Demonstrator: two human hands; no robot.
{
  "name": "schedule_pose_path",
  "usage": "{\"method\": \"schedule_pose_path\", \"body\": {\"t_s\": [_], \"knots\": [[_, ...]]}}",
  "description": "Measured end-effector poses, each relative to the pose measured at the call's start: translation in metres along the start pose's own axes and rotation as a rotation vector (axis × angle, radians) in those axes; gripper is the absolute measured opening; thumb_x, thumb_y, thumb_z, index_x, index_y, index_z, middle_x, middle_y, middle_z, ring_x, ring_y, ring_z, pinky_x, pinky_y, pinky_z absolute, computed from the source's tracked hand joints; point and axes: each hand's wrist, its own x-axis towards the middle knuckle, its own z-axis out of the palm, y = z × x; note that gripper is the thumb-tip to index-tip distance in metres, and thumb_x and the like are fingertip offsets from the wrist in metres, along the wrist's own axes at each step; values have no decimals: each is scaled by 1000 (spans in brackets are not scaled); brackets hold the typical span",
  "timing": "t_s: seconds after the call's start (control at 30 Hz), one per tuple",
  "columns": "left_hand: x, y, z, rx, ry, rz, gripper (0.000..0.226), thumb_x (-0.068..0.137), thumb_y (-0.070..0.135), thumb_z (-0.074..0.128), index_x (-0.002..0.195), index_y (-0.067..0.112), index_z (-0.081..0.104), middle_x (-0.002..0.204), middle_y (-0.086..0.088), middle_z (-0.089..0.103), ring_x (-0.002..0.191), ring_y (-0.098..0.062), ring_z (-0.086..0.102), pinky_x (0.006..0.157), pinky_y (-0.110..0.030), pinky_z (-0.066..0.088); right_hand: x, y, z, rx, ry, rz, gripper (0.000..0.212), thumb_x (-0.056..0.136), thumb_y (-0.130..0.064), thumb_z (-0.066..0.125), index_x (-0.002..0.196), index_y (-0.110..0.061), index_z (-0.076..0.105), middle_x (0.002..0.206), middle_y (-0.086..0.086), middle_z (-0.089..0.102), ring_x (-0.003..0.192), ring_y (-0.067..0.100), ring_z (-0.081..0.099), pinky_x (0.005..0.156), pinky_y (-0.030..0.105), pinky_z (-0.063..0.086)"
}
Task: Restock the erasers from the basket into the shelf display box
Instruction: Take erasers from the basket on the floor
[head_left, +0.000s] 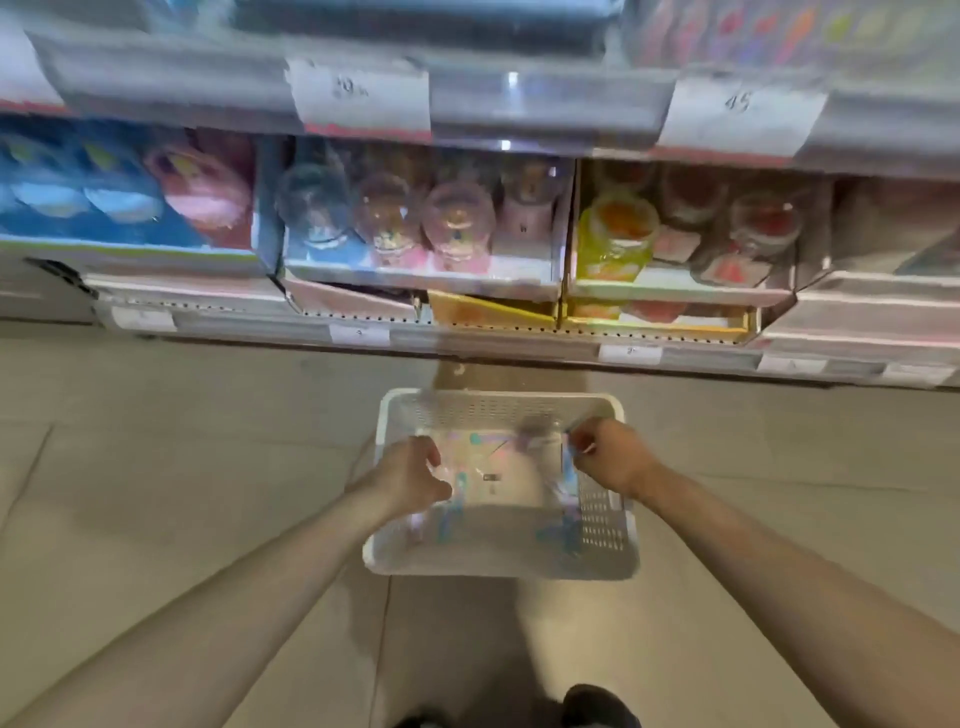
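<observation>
A white perforated basket (498, 405) stands on the floor below the shelves. Inside it lie clear-wrapped eraser packs (493, 467), blurred by motion. My left hand (410, 475) reaches into the basket's left side, fingers curled round a clear pack. My right hand (608, 454) is over the right side and pinches the edge of another clear pack. On the shelf above, a display box (421, 270) holds clear dome-topped items in blue and pink.
Neighbouring display boxes hold blue and pink goods (124, 208) at left and yellow and red jars (675, 234) at right. Price tags (361, 98) hang from the upper shelf edge. Beige tiled floor (182, 441) surrounds the basket. My dark shoe (597, 706) shows at the bottom.
</observation>
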Motion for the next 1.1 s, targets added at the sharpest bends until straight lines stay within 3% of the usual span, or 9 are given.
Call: {"method": "schedule_pose_path", "body": {"t_s": [0.07, 0.13, 0.2, 0.3, 0.43, 0.53, 0.7, 0.93, 1.1], "knots": [[30, -13, 24, -1, 6, -14, 22, 70, 7, 66, 87, 13, 53, 84, -6, 59, 60, -19, 57, 51, -24, 42, 32, 12, 25, -31, -17, -15, 24, 82, -2, 52, 102, -11, 63, 104, 14, 64, 98, 27, 59, 76, 25, 43], [60, -26, 44, 31, 16, -15, 21, 69, 7, 65, 88, 9, 56, 86, -10, 62, 65, -22, 59, 54, -26, 45, 61, 19, 50, -102, -26, -41, 32, 84, -5, 53, 115, -10, 59, 116, 14, 62, 105, 31, 58, 86, 31, 47], [86, -37, 62, 81, 8, -36, 14, 67, 6, 64, 79, 6, 56, 76, -11, 63, 69, -27, 64, 57, -30, 50, 83, 24, 75, -164, -33, -79, 40, 85, -10, 56, 125, -9, 51, 129, 15, 54, 115, 34, 52, 95, 35, 44], [109, -50, 87, 106, -68, -87, 17, 66, 8, 67, 78, 4, 56, 58, -8, 55, 50, -25, 59, 45, -27, 46, 102, 28, 106, -408, -70, -104, 46, 90, -11, 45, 133, -2, 36, 139, 19, 37, 125, 36, 39, 101, 45, 38], [119, -60, 112, 208, -144, -116, 32, 74, 29, 71, 89, 3, 59, 73, -6, 60, 67, -21, 60, 65, -27, 49, 112, 29, 126, -648, -16, -66, 49, 96, -9, 27, 141, 4, 14, 145, 21, 23, 131, 37, 30, 107, 49, 31], [123, -67, 124, 211, -141, -119, 46, 76, 35, 68, 109, 4, 58, 108, -12, 64, 93, -26, 64, 73, -29, 50, 118, 28, 131, -677, 29, -58, 46, 96, -9, 25, 138, 7, 16, 142, 24, 26, 131, 36, 29, 106, 45, 34], [123, -61, 130, 298, -65, -104, 50, 80, 31, 69, 117, 2, 51, 119, -14, 60, 107, -28, 60, 84, -33, 49, 118, 25, 127, -637, -29, 61, 45, 95, -6, 31, 136, 10, 19, 141, 26, 32, 131, 36, 35, 106, 43, 37], [125, -48, 137, 339, 2, -30, 49, 83, 40, 64, 112, 2, 51, 116, -12, 59, 107, -28, 58, 79, -34, 47, 125, 27, 143, -621, -89, 36, 42, 96, -14, 31, 134, 4, 29, 138, 18, 41, 128, 29, 42, 100, 39, 40], [124, -41, 143, 366, 1, 24, 38, 77, 26, 66, 104, 2, 53, 100, -11, 58, 95, -27, 60, 66, -30, 45, 126, 29, 162, -593, -139, -13, 42, 96, -13, 34, 135, -1, 25, 137, 20, 37, 126, 33, 40, 100, 38, 40]]}}
